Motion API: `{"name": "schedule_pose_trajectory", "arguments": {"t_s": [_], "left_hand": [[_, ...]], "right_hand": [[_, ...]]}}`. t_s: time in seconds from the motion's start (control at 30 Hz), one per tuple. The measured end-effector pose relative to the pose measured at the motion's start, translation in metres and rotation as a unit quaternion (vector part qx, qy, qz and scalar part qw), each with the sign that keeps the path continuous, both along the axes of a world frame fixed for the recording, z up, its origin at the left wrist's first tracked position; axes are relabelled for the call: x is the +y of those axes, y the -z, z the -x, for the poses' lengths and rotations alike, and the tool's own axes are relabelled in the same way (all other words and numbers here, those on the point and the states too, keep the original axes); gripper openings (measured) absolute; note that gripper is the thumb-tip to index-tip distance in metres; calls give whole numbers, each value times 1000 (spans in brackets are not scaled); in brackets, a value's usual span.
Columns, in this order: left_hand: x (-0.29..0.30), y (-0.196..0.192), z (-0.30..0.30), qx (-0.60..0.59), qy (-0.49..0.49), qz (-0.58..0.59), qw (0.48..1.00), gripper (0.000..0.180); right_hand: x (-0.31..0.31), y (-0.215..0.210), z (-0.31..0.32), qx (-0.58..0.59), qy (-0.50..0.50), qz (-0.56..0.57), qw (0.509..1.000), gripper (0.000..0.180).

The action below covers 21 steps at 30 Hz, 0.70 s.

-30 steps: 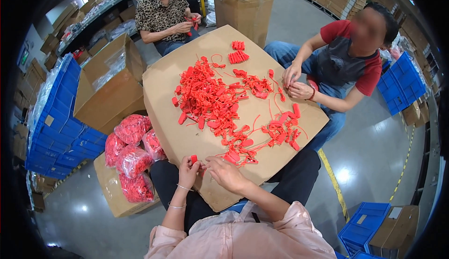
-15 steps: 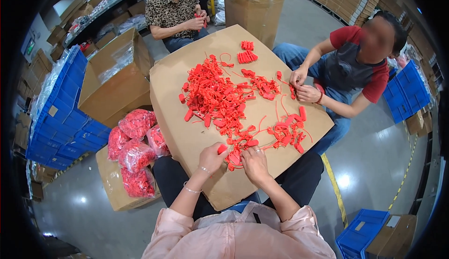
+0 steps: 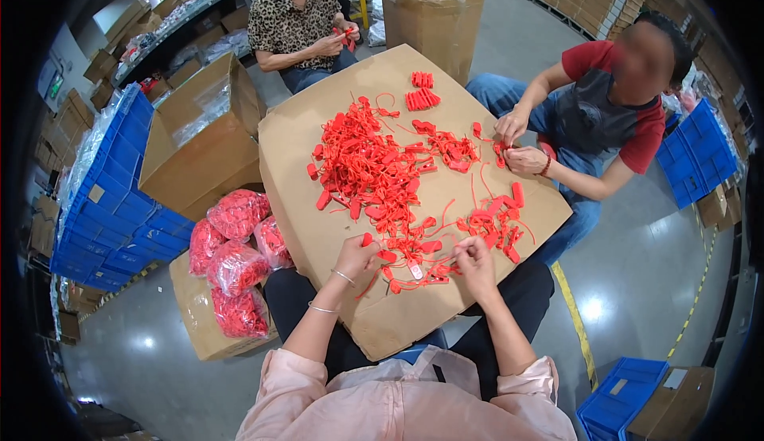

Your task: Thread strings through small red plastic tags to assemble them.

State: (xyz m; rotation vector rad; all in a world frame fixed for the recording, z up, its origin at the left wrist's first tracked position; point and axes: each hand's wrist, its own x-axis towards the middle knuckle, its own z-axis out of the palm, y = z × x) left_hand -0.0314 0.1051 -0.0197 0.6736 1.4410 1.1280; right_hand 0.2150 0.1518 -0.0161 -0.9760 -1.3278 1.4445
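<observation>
A large heap of small red oblong pieces with thin red cords (image 3: 370, 162) lies on a cardboard-topped table (image 3: 302, 226). At the near edge of the table, my left hand (image 3: 358, 258) is closed around a red oblong piece (image 3: 367, 240), whose end sticks out by the thumb. My right hand (image 3: 476, 267), fingers pinched, is on a red cord (image 3: 442, 261) at the right of a small tangle. Between my hands, a pale pink-white piece (image 3: 415, 271) lies among the red ones. A smaller red cluster (image 3: 495, 222) sits beyond my right hand.
Neat red rows (image 3: 422, 100) lie at the far side. A co-worker in a red-sleeved shirt (image 3: 609, 103) and another in a spotted top (image 3: 294, 23) handle red pieces. Left stand an open carton (image 3: 179, 174), blue crates (image 3: 103, 194) and bagged red pieces (image 3: 237, 270).
My right hand has moved right, away from the tangle, drawing a cord. My left hand has shifted slightly left and away from me. The pale piece between them now shows.
</observation>
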Motion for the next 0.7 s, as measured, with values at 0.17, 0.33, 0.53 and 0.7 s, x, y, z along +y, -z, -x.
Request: {"name": "schedule_pose_trajectory", "arguments": {"t_s": [0.17, 0.33, 0.53, 0.7], "left_hand": [[-13, -24, 11, -50, 5, -8, 999, 10], [-21, -37, 17, -54, 45, -29, 997, 9], [-27, -57, 14, -14, 59, -15, 998, 8], [-30, -48, 15, -40, 62, -9, 997, 8]], "right_hand": [[33, -28, -14, 20, 45, -18, 999, 6], [51, -26, -18, -2, 47, -32, 998, 3], [30, -50, 11, -399, 117, -392, 821, 21], [-10, -7, 70, -337, -77, -351, 870, 19]]}}
